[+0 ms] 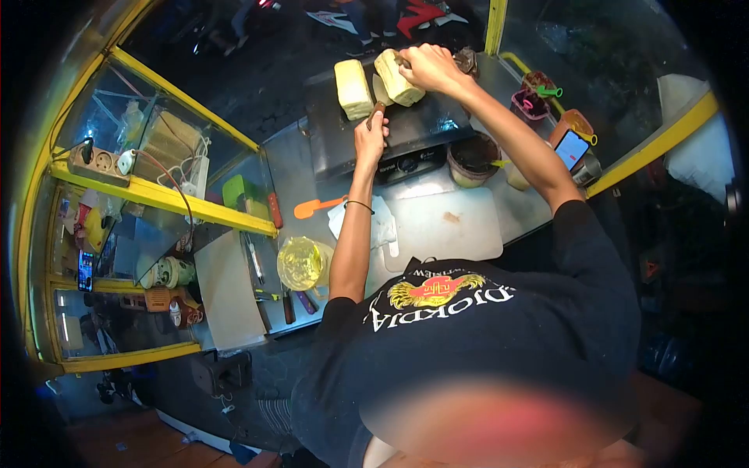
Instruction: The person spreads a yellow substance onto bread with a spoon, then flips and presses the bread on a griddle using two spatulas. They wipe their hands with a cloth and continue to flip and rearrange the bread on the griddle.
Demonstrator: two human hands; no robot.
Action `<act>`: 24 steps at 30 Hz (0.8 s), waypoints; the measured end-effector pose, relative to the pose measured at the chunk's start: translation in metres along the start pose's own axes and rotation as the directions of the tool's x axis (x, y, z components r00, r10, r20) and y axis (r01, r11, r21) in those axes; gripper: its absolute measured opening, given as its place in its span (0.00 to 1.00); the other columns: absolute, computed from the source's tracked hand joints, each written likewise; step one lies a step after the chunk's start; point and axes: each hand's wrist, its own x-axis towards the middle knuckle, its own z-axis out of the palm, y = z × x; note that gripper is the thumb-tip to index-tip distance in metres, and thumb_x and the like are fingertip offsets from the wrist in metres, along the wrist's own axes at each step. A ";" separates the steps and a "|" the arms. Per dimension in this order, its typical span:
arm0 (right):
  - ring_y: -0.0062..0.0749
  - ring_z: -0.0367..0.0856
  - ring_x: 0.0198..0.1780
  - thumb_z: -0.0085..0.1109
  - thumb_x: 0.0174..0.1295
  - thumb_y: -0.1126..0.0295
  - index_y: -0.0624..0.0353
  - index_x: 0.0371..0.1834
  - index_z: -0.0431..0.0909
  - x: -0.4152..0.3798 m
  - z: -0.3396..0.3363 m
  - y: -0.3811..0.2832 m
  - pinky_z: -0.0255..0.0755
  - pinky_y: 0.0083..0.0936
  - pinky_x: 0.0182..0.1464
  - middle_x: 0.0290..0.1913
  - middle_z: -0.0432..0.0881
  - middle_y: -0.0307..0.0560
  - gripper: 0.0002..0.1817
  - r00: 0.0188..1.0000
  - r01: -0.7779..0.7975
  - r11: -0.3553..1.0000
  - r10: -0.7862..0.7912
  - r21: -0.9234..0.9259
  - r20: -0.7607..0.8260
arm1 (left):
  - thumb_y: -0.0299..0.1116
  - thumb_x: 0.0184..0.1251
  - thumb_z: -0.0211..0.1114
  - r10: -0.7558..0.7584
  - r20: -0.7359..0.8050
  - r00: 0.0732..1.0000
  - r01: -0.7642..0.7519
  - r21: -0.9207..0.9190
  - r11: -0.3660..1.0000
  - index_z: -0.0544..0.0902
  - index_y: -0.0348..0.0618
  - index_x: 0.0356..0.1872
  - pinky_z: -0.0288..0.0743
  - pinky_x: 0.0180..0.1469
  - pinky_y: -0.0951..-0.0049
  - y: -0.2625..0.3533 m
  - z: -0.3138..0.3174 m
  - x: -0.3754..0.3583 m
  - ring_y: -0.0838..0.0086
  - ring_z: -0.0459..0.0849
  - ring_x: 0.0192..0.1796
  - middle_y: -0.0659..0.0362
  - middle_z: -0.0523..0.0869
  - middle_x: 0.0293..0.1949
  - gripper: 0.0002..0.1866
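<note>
**A:** We see two pale yellow blocks of bread on the dark griddle (406, 132) at the far end of the steel counter (507, 210). The left bread block (353, 87) lies flat with its pale crumb facing up. The right bread block (398, 78) is tipped, with a browner crust side showing.

**B:** We agree. The right one sits just beside the left, near the griddle's far edge. Can we read anything?

**A:** The black shirt (484, 327) carries white capitals, upside down to us, that look like "DJOKDJA", above a red and yellow emblem. Small lettering on the griddle's front is too small for us to read. A lit phone (572, 148) leans at the right, its screen unreadable.

**B:** Now the hands. The right hand (429, 69) reaches far out, arm nearly straight, fingers curled over the top of the right bread block and pressing on it.

**A:** The left hand (370, 139) is also stretched forward, a dark band at the wrist. Its fingers are closed around the handle of a spatula (381, 97), whose blade lies between the two blocks.

**B:** Nearer us we see a white cutting board (452, 226), an orange spatula (316, 207) and a yellowish glass bowl (300, 264).
</note>
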 end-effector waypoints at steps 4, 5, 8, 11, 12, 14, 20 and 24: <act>0.63 0.85 0.41 0.60 0.57 0.60 0.61 0.40 0.85 0.001 0.030 0.038 0.79 0.51 0.45 0.35 0.85 0.66 0.16 0.993 -0.112 0.993 0.113 0.039 -0.028 | 0.52 0.73 0.57 0.221 0.017 0.975 -0.215 0.325 0.921 0.85 0.31 0.37 0.79 0.42 0.58 0.022 0.013 0.014 0.57 0.88 0.33 0.47 0.86 0.24 0.28; 0.62 0.86 0.43 0.61 0.56 0.60 0.62 0.39 0.85 0.001 0.034 0.045 0.80 0.52 0.46 0.36 0.85 0.67 0.16 0.983 -0.176 0.980 0.179 0.091 -0.029 | 0.51 0.73 0.56 0.237 0.031 0.971 -0.226 0.433 0.873 0.85 0.31 0.37 0.78 0.45 0.53 0.030 0.017 0.015 0.49 0.88 0.37 0.41 0.87 0.28 0.27; 0.62 0.85 0.43 0.60 0.60 0.60 0.59 0.40 0.84 -0.014 0.040 0.053 0.79 0.53 0.47 0.36 0.86 0.65 0.14 0.974 -0.220 0.964 0.226 0.152 -0.023 | 0.49 0.73 0.56 0.289 0.071 0.955 -0.278 0.560 0.781 0.84 0.28 0.37 0.77 0.48 0.47 0.047 0.029 0.007 0.38 0.86 0.42 0.32 0.85 0.34 0.27; 0.60 0.85 0.44 0.58 0.64 0.61 0.59 0.48 0.82 -0.024 0.052 0.070 0.78 0.50 0.48 0.38 0.86 0.63 0.16 0.987 -0.159 0.976 0.163 0.150 -0.012 | 0.50 0.73 0.56 0.350 0.033 0.936 -0.302 0.588 0.751 0.84 0.27 0.38 0.78 0.48 0.46 0.049 0.032 0.004 0.38 0.86 0.42 0.31 0.85 0.34 0.27; 0.59 0.86 0.44 0.58 0.64 0.60 0.59 0.48 0.82 -0.027 0.052 0.076 0.78 0.49 0.48 0.39 0.86 0.62 0.16 0.984 -0.163 0.953 0.176 0.253 -0.030 | 0.50 0.73 0.55 0.329 0.025 0.944 -0.279 0.593 0.756 0.85 0.27 0.40 0.78 0.48 0.47 0.049 0.027 0.004 0.38 0.85 0.42 0.32 0.85 0.35 0.28; 0.58 0.86 0.44 0.59 0.64 0.61 0.56 0.48 0.82 -0.034 0.057 0.090 0.78 0.44 0.48 0.40 0.87 0.59 0.15 0.983 -0.145 0.904 0.178 0.402 -0.045 | 0.51 0.74 0.55 0.288 0.008 0.958 -0.248 0.531 0.810 0.86 0.33 0.42 0.79 0.44 0.53 0.058 0.010 -0.014 0.48 0.88 0.38 0.41 0.87 0.30 0.26; 0.53 0.87 0.38 0.58 0.62 0.64 0.53 0.45 0.83 -0.066 0.018 0.044 0.78 0.42 0.41 0.33 0.86 0.57 0.11 0.815 -0.129 0.872 0.365 0.473 -0.451 | 0.54 0.75 0.55 0.304 -0.229 0.925 -0.147 0.522 0.840 0.87 0.37 0.41 0.75 0.33 0.66 0.083 -0.087 -0.051 0.73 0.84 0.25 0.58 0.85 0.21 0.27; 0.53 0.86 0.35 0.59 0.61 0.64 0.54 0.44 0.83 -0.074 0.048 -0.009 0.78 0.43 0.38 0.32 0.85 0.58 0.11 0.873 -0.073 0.772 0.355 0.631 -0.333 | 0.54 0.74 0.53 0.310 -0.239 0.920 -0.034 0.740 0.672 0.86 0.35 0.39 0.78 0.40 0.56 0.044 -0.116 -0.026 0.55 0.89 0.33 0.51 0.87 0.24 0.27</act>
